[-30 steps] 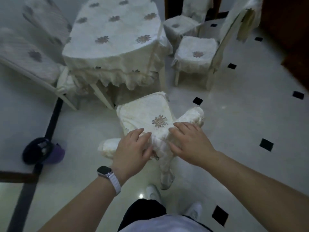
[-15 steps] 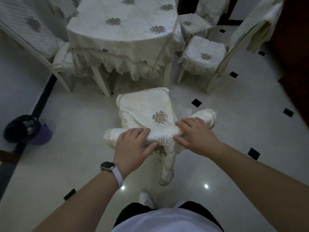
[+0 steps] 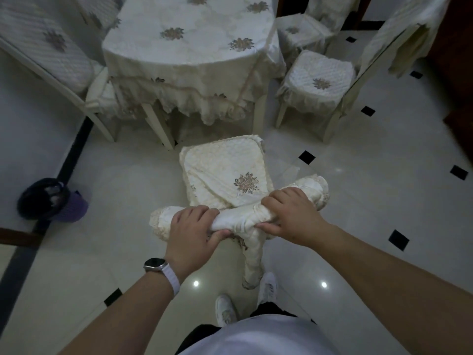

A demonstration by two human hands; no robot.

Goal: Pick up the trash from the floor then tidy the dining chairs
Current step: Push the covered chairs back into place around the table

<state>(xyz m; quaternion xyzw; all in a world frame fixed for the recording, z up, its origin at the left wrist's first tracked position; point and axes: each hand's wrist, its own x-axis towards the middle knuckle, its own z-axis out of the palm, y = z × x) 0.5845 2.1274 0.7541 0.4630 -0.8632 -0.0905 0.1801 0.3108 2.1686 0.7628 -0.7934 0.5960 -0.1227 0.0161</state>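
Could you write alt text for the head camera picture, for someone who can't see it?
A person's left hand and right hand grip the padded back of a cream dining chair, facing a cloth-covered table; a bin stands nearby.

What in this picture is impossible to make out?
All head view.
Front legs of the chair: hidden under its covered seat.
Contents of the bin: too dark to tell.
Far end of the table: cut off by top edge.
Face of the watch: too small to read.

glossy tiled floor (image 3: 358,190), covered chairs (image 3: 225,175), dining table (image 3: 184,47), purple bin (image 3: 51,201)
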